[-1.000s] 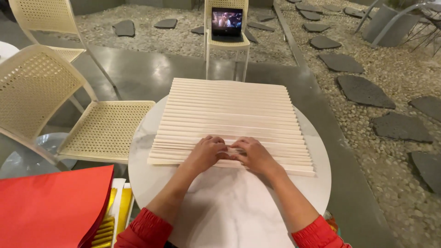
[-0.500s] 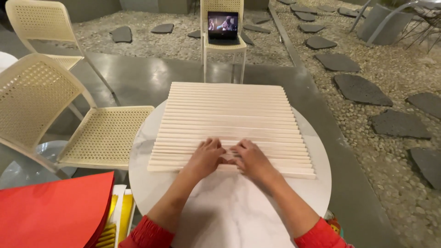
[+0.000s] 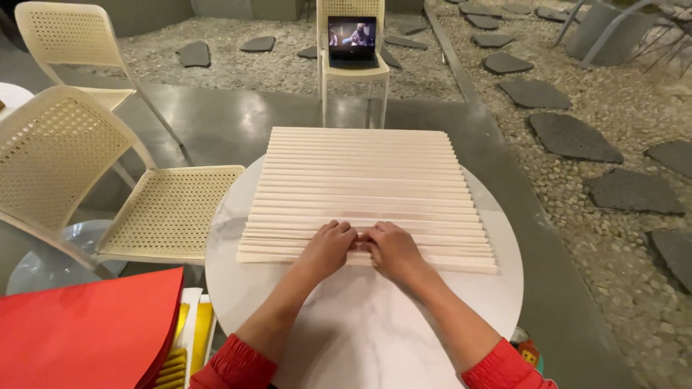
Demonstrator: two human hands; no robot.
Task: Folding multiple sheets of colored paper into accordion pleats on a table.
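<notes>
A large cream sheet of paper (image 3: 364, 180), folded into many narrow accordion pleats, lies across a round white marble table (image 3: 360, 331). My left hand (image 3: 328, 248) and my right hand (image 3: 393, 251) rest side by side on the nearest pleats, fingertips touching at the middle of the sheet's near edge. Both hands press down on the folds with fingers curled; the fingertips pinch the pleats. Red sleeves cover both forearms near the bottom of the view.
Two cream mesh chairs (image 3: 108, 187) stand left of the table. Red sheets (image 3: 86, 331) over yellow ones lie at the lower left. A far chair (image 3: 353, 68) holds a lit tablet (image 3: 352, 37). Gravel and stepping stones (image 3: 569, 137) lie to the right.
The hands stay on the near pleats, barely shifting. The view has tilted slightly, so the table sits a little lower in frame.
</notes>
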